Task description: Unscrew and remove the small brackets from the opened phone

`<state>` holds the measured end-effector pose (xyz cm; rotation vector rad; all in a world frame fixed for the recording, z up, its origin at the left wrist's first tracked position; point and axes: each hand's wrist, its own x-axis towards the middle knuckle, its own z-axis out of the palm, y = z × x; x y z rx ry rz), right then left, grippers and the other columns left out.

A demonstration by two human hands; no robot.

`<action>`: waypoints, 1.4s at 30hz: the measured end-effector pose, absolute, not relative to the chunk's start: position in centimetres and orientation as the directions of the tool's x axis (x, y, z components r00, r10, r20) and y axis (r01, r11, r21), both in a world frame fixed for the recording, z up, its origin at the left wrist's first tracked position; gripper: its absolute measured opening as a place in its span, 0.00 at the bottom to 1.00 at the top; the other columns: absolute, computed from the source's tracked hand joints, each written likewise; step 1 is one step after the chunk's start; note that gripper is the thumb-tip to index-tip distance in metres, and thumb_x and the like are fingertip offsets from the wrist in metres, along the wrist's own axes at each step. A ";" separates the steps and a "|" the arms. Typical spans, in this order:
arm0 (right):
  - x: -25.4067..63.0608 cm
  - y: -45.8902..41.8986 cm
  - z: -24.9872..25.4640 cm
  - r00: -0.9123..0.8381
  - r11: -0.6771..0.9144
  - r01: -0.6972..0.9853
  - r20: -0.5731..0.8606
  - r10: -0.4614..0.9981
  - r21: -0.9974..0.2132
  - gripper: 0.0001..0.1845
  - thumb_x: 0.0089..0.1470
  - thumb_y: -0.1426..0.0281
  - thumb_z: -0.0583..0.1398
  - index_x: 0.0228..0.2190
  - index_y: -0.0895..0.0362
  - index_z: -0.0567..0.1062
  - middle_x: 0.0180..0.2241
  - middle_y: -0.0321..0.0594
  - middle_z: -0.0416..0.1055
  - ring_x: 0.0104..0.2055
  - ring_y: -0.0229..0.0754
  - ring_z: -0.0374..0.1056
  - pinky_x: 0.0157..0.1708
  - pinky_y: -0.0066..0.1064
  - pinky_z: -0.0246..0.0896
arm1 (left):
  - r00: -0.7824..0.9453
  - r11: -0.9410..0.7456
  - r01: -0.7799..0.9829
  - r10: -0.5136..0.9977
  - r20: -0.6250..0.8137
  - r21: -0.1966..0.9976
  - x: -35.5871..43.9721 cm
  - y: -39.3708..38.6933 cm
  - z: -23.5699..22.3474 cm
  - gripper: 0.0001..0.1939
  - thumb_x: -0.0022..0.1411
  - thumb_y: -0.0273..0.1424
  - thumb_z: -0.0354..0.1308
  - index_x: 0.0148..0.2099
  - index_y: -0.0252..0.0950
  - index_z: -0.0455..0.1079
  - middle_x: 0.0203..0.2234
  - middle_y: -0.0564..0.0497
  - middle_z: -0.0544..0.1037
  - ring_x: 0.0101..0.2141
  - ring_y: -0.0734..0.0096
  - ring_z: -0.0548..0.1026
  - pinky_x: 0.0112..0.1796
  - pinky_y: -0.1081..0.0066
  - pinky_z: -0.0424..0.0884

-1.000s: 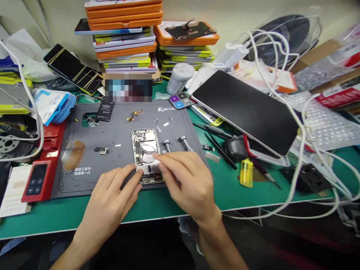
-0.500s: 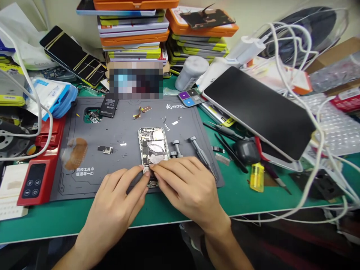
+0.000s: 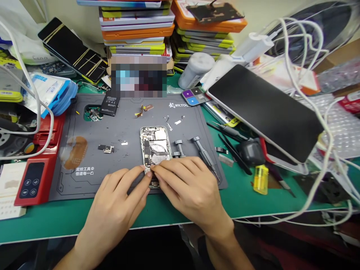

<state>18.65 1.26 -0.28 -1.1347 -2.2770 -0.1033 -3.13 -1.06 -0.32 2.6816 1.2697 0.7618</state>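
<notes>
An opened phone (image 3: pixel 160 150) with bare inner parts lies on the grey work mat (image 3: pixel 112 123), its lower end partly covered by my fingers. My left hand (image 3: pixel 118 198) is closed at the phone's lower left edge, thumb and index fingertips on the frame. From the other side my right hand (image 3: pixel 194 187) reaches over the lower right part, fingers bent and tips pinched together near the left thumb. Whatever small part lies between the right fingertips is hidden. Just right of the phone are grey screwdrivers (image 3: pixel 201 148). A small loose phone part (image 3: pixel 107 149) lies to the left.
A black battery (image 3: pixel 110 103) lies at the mat's back edge, near loose screws and flex cables (image 3: pixel 144 110). A red device (image 3: pixel 33 182) stands left. On the right are a large tablet (image 3: pixel 264 108), tweezers (image 3: pixel 234 153), a yellow bottle (image 3: pixel 260 180) and white cables (image 3: pixel 323 176). Stacked boxes (image 3: pixel 137 32) rise behind.
The view has shifted slightly, so most things sit a little differently in the picture. Both hands stay at the phone's lower end with almost the same finger positions.
</notes>
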 end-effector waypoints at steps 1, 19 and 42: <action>18.7 1.3 -0.3 -0.466 0.633 0.753 0.534 0.706 -0.180 0.07 0.67 0.79 0.64 0.44 0.61 0.82 0.39 0.41 0.85 0.40 0.45 0.79 0.42 0.41 0.68 | 0.533 -0.654 0.705 0.744 0.403 0.275 -3.1 -1.1 -0.3 0.16 0.77 0.23 0.60 0.63 0.31 0.75 0.59 0.42 0.81 0.52 0.57 0.75 0.51 0.56 0.76; 18.7 1.3 0.0 -0.515 0.657 0.745 0.531 0.673 -0.110 0.06 0.66 0.79 0.66 0.43 0.62 0.82 0.39 0.41 0.86 0.39 0.46 0.78 0.41 0.42 0.68 | 0.521 -0.642 0.714 0.753 0.402 0.278 -3.1 -1.1 -0.1 0.15 0.77 0.23 0.60 0.63 0.33 0.75 0.58 0.43 0.82 0.51 0.57 0.76 0.51 0.57 0.77; 21.1 1.0 -0.8 0.226 0.316 0.656 0.577 0.785 -0.686 0.18 0.75 0.74 0.54 0.56 0.50 0.79 0.42 0.39 0.83 0.40 0.42 0.80 0.43 0.39 0.76 | 0.531 -0.649 0.710 0.749 0.397 0.273 -3.5 -0.9 -0.3 0.19 0.76 0.23 0.60 0.66 0.35 0.74 0.59 0.41 0.81 0.51 0.53 0.78 0.52 0.52 0.76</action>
